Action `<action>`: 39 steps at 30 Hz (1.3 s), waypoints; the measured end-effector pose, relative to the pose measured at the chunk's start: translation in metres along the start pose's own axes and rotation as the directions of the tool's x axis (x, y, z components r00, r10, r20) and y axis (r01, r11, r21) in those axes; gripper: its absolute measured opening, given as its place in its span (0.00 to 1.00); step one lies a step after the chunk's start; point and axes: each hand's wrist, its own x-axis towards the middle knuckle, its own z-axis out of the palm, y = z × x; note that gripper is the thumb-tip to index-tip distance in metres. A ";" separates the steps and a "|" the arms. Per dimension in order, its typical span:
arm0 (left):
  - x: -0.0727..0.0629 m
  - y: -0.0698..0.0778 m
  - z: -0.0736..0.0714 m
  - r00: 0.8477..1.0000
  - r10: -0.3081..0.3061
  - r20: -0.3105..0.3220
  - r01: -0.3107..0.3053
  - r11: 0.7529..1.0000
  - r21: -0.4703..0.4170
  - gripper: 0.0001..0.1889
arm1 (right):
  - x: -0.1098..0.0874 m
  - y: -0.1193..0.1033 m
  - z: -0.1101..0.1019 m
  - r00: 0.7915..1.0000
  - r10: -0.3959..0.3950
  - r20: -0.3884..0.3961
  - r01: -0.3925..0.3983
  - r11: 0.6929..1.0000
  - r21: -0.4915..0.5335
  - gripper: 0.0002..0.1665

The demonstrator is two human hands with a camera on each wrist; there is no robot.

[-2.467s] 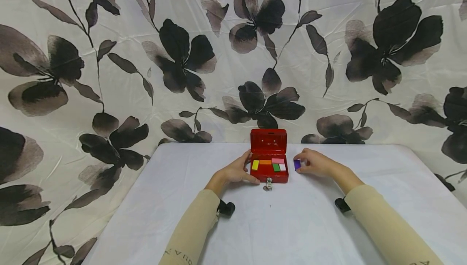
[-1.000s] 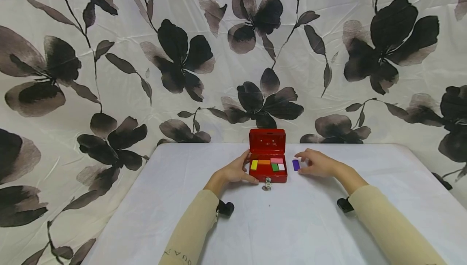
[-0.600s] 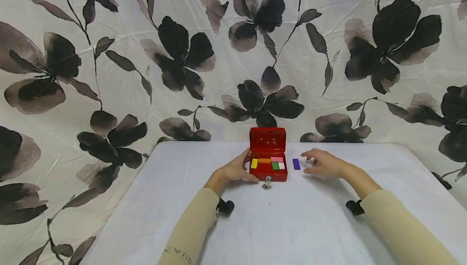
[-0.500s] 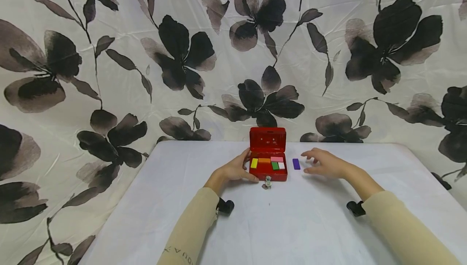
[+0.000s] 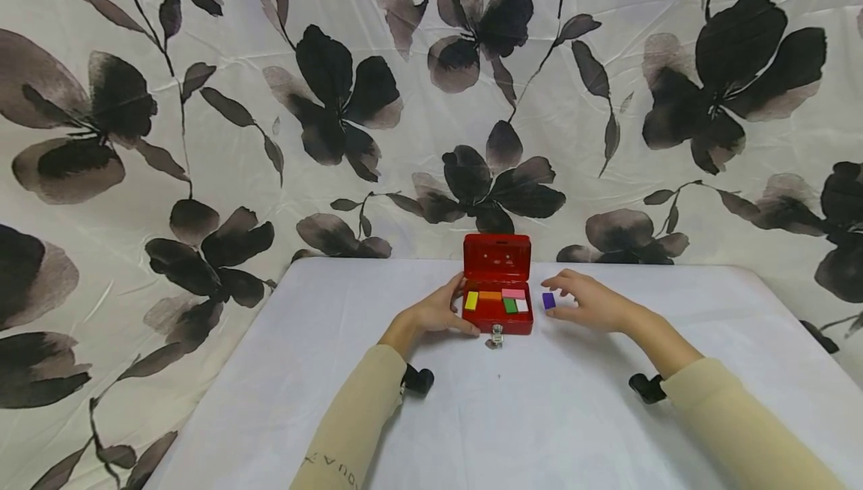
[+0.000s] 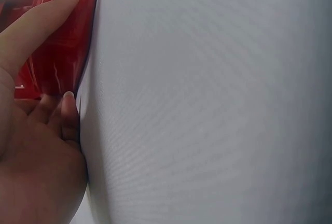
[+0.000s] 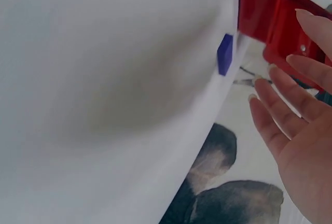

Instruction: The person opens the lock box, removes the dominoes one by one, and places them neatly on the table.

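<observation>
In the head view a red cash box [image 5: 497,324] stands with its lid raised. Inside lie a yellow block [image 5: 471,301], an orange block [image 5: 490,296], a pink block [image 5: 514,293], a green block [image 5: 510,306] and a white block [image 5: 521,306]. My left hand [image 5: 434,310] holds the box's left end, thumb [image 6: 49,16] along the front, fingers at the side. To the right of the box a purple block [image 7: 224,54] lies on the table. My right hand [image 5: 589,303] hovers over it, fingers extended and apart from the block in the right wrist view.
A silver latch with a key [image 5: 497,336] hangs at the box's front. White cloth covers the table [image 5: 499,422], and a floral sheet [image 5: 404,100] hangs behind its far edge. Dark wrist cameras [image 5: 419,380] sit at both sleeves.
My right hand let go of the purple block and drew back to the right. Since half a second ago it has come left over the block again. My left hand stays on the box.
</observation>
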 end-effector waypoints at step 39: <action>0.002 0.000 0.001 1.000 -0.007 -0.011 0.008 1.000 0.012 0.65 | 0.054 -0.052 0.040 0.998 0.056 -0.004 -0.054 0.951 -0.306 0.22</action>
